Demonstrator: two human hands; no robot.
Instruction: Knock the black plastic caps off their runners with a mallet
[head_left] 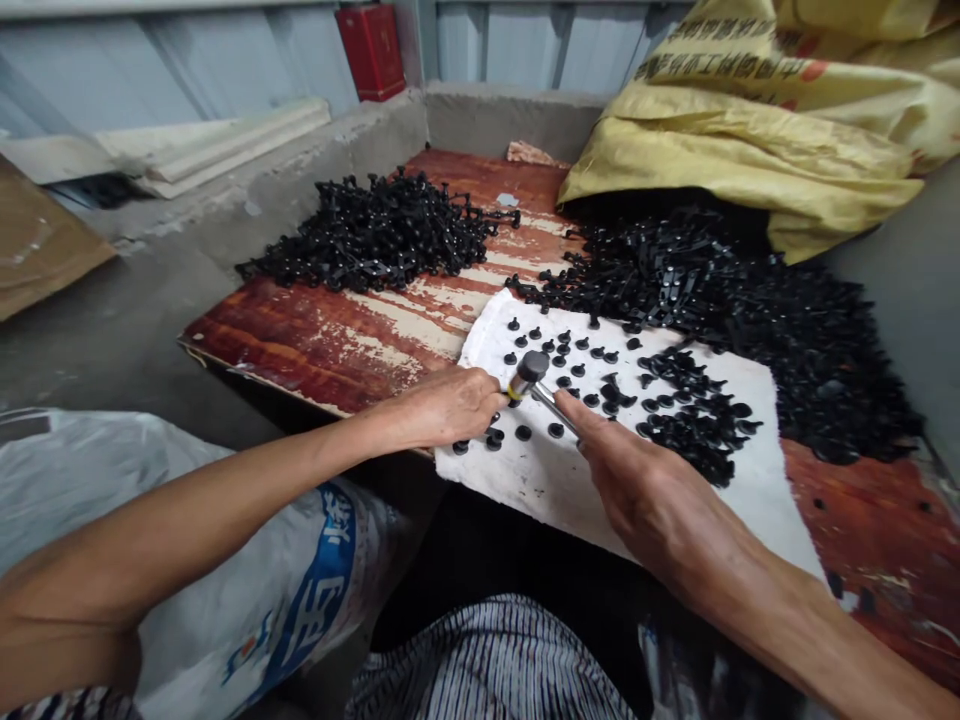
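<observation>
My right hand (630,480) grips the metal handle of a small hammer (555,405), whose black head (531,367) hangs just above the white sheet. My left hand (446,408) rests at the sheet's left edge, its fingertips pinching a small black stud (514,399) close under the hammer head. Several more mushroom-shaped black studs (577,370) lie scattered on the white sheet (540,490), and they bunch into a heap at its right side (694,440). Part of the sheet is hidden under my hands.
Black plastic parts lie in two large heaps (375,235) (720,300) on a worn red-brown board (337,340) with peeling varnish. A yellow woven sack (750,130) lies behind, a white-and-blue sack (247,570) at lower left, and a concrete ledge (300,170) borders the board.
</observation>
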